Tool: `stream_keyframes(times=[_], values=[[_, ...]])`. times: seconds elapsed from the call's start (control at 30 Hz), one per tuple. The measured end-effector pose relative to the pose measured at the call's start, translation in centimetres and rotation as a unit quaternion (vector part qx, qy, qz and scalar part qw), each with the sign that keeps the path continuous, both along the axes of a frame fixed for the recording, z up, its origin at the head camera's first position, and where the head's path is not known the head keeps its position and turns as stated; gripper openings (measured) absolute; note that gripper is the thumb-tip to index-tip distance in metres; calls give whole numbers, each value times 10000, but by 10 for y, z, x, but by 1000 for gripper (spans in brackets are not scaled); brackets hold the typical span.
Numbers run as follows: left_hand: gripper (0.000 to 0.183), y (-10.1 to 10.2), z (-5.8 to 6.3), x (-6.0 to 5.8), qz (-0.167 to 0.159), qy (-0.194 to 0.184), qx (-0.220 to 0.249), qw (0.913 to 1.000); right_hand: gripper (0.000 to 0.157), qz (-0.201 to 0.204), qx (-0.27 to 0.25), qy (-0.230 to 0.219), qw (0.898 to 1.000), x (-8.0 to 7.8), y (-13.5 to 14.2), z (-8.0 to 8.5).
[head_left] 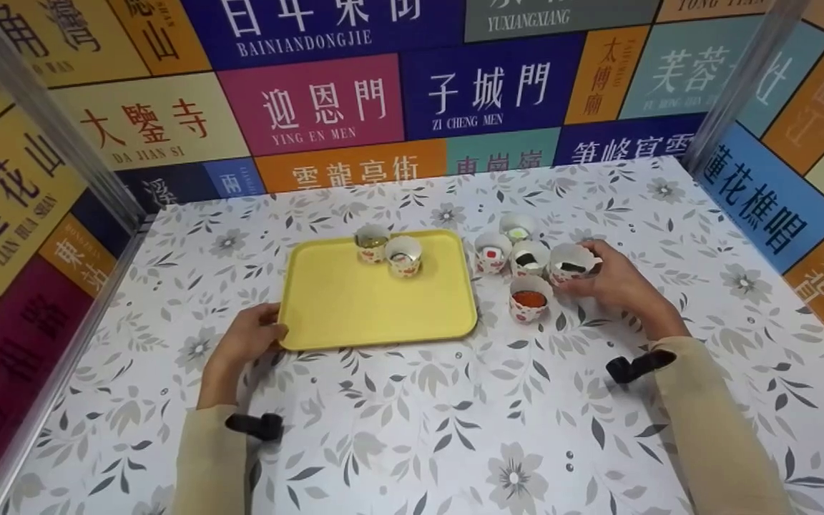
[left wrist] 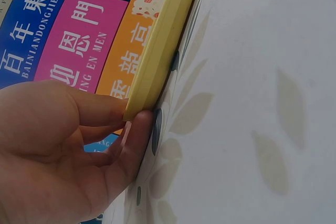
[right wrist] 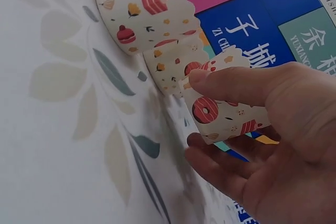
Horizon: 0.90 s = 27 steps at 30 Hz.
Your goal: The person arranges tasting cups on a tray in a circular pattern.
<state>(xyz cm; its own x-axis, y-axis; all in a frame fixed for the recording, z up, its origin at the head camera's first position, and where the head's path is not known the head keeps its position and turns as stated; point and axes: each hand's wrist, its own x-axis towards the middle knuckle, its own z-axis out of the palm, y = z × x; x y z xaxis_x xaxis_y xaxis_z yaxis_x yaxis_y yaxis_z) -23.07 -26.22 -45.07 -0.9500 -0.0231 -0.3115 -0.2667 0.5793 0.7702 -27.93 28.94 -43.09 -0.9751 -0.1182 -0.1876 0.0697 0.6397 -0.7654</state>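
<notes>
left fingers: pinching | right fingers: curled (a rounder, wider grip) | arms: stretched forward, well apart

Matt paper cups; smooth yellow tray, probably plastic.

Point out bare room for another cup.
Free: the yellow tray in front of and left of its two paper cups; the floral tabletop before the tray, between the sleeves. Crowded: right of the tray, where four paper cups bunch beside a fifth cup in the right hand.
</notes>
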Motion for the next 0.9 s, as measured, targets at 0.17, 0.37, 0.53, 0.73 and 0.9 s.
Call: stream_keyframes(times=[0.17, 0.37, 0.53, 0.73, 0.9], values=[[55, 0, 0, -1, 15, -33, -36, 10000, 91, -180, -57, 85, 9998, 1, -5, 9], [54, -1, 0, 0, 43, -82, -58, 9999, 89, -214, -23, 342, 9992, 2, -14, 18], [53, -2, -1, 2, -13, 35, 25, 10000, 81, -113, 24, 609, 9981, 6, -23, 24], [51, -4, -1, 4, -31, 200, 98, 9997, 79, -86, 1, 649, 9979, 10, -33, 29], [52, -2, 0, 3, -35, 152, 125, 9998, 78, -110, -72, 638, 9979, 14, -41, 29]])
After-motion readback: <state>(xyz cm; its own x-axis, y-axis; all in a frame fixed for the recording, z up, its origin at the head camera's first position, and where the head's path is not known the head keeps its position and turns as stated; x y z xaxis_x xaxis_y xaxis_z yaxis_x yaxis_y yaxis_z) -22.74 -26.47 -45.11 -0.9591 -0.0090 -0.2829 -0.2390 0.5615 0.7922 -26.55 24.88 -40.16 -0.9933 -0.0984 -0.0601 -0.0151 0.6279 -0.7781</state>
